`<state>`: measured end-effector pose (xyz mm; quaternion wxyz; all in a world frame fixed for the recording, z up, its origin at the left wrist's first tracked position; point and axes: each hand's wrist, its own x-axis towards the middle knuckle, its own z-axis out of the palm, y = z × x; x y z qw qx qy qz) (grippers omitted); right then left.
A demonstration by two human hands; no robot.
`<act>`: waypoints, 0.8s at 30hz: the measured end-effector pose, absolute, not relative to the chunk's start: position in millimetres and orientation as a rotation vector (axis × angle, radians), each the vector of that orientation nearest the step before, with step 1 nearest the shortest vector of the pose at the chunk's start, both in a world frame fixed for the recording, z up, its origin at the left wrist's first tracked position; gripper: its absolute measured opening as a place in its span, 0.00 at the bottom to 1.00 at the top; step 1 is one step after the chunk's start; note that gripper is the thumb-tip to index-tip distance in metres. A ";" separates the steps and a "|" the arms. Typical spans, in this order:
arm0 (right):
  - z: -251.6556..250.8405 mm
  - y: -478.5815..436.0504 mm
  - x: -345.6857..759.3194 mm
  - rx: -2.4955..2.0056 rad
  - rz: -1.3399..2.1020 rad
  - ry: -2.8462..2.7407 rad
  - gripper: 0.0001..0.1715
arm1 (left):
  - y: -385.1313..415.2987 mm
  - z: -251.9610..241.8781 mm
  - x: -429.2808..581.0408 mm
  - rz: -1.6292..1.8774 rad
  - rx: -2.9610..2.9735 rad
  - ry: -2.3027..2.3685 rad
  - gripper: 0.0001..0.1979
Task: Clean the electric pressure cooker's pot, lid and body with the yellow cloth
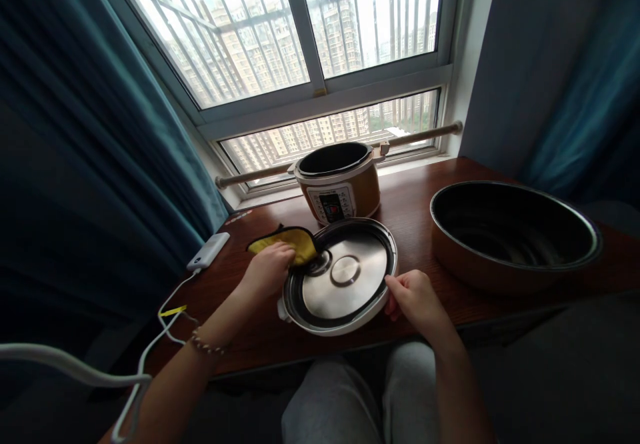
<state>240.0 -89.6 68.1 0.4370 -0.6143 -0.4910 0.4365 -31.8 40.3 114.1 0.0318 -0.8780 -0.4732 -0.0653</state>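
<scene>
Our right hand (413,297) likely steadies the round silver metal lid (344,277), pinching at three o'clock; our left hand (270,265) clutches yellow cloth (302,241) at ten.

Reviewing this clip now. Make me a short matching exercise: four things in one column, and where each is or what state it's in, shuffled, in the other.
Column 1
1. yellow cloth
2. round lid
3. cooker body
4. large pot

Column 2
A. right of the lid, open at the top
B. in the left hand
C. between the lid and the window
D. metal face up, with the right hand at its rim

Right pairs: 1-B, 2-D, 3-C, 4-A
</scene>
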 end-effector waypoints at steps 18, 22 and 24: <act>71.1 -90.2 238.0 -1.547 1.064 -1.202 0.28 | 80.5 60.3 52.0 -0.289 -3.123 -1.536 0.32; 70.6 -89.9 237.4 -1.561 1.068 -1.196 0.28 | 60.7 67.1 55.4 -0.171 -3.271 -1.415 0.32; 69.6 -89.7 237.2 -1.558 1.063 -1.191 0.28 | 49.1 74.1 60.3 -0.122 -3.359 -1.325 0.32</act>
